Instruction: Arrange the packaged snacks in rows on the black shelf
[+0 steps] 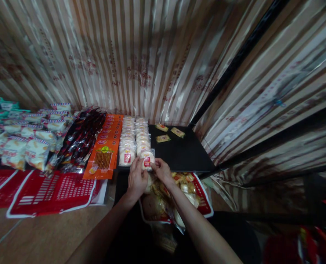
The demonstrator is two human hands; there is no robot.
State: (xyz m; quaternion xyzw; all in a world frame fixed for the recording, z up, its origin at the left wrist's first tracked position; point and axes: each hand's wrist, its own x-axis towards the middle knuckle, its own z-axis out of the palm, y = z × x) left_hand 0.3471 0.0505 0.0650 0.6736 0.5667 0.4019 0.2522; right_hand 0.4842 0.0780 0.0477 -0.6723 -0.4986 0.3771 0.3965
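Both my hands meet at the front edge of a black shelf point(185, 154). My left hand point(137, 180) and my right hand point(162, 170) pinch the two sides of a clear-wrapped white pastry packet point(148, 160) with a red label. It sits at the front end of the right of two rows of the same packets point(132, 137). Below my hands a red basket point(205, 206) holds more wrapped snacks.
Left of the rows lie orange snack packs point(105, 150), dark red-black packets point(82, 141) and white snack bags point(22, 143). Three small yellow packets point(167, 132) lie at the shelf's back. Red basket lids point(53, 191) rest at the left. Striped foil curtains hang behind and right.
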